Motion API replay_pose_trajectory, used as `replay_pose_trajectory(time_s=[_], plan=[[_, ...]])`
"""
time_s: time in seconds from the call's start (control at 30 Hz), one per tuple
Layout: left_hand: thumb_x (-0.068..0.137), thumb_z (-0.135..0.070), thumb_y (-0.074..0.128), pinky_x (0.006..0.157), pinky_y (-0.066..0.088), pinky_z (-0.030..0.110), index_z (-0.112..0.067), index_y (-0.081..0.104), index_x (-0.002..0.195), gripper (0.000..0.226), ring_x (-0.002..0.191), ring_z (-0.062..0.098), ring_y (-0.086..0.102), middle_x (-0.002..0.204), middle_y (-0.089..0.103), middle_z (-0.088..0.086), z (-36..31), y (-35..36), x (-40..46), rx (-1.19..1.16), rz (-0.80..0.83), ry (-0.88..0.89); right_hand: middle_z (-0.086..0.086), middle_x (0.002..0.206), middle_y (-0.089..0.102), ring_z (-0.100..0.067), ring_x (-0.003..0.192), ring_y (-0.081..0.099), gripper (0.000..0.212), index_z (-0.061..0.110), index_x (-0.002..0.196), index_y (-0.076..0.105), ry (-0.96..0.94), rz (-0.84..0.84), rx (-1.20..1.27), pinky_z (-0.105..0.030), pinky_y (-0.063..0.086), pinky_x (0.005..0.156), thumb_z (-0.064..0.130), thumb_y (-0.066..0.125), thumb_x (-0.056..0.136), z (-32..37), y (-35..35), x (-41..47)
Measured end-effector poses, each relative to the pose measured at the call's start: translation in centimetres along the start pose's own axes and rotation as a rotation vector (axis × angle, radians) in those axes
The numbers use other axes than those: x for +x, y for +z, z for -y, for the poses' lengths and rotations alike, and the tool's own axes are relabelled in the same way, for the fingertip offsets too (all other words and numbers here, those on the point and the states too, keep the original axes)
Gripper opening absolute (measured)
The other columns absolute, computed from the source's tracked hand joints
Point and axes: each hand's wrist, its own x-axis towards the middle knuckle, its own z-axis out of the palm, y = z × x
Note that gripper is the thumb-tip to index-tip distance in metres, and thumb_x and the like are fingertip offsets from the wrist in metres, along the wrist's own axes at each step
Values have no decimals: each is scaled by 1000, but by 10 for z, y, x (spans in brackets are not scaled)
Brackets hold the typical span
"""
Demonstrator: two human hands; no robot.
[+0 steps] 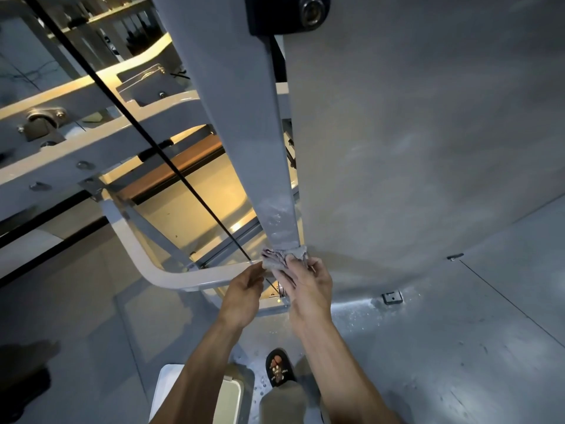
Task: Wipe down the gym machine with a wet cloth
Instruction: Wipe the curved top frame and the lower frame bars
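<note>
I'm low on the machine's grey upright post [244,133] now, both hands at its foot. My right hand [308,286] has its fingers curled round the bunched wet cloth [282,257], pressing it against the post's base. My left hand [244,289] sits just beside it, fingers bent towards the cloth's edge and the white curved bar [171,273]; whether it pinches cloth I cannot tell. Just above the cloth the post shows wet smears, so I judge this stretch done. The crossbars [91,123] well above my hands look dry, likely still to do.
</note>
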Motion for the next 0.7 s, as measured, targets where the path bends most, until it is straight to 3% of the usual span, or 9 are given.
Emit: replay_pose_trajectory(time_s=[0.2,0.33,0.5,0.7], plan=[[102,1,47,109,46,37,-33,62,131,47,121,10,59,116,64,-25,-6,7,-7,-64,9,-48,-23,98,73,-32,94,75,23,7,85,50,92,-171,-87,-50,57,98,-8,66,92,-6,-5,10],[102,2,46,98,51,35,-43,64,114,49,112,1,63,106,71,-29,-14,7,-12,-101,-4,-40,-31,108,70,-35,95,75,21,5,87,52,4,-59,-65,-37,63,81,-9,67,90,6,7,-5],[99,12,42,83,52,20,-28,69,115,51,102,-3,69,104,77,-21,-33,7,-22,-216,-7,30,-25,99,72,-34,98,75,16,-3,95,59,-116,50,-112,-37,62,82,-5,73,88,22,13,-19],[101,9,41,76,53,9,-37,69,118,56,104,-6,66,107,75,-25,-41,9,-34,-259,-64,91,-27,105,72,-28,88,76,13,-1,95,58,-18,-113,-191,-25,61,69,-5,70,91,12,2,-11]])
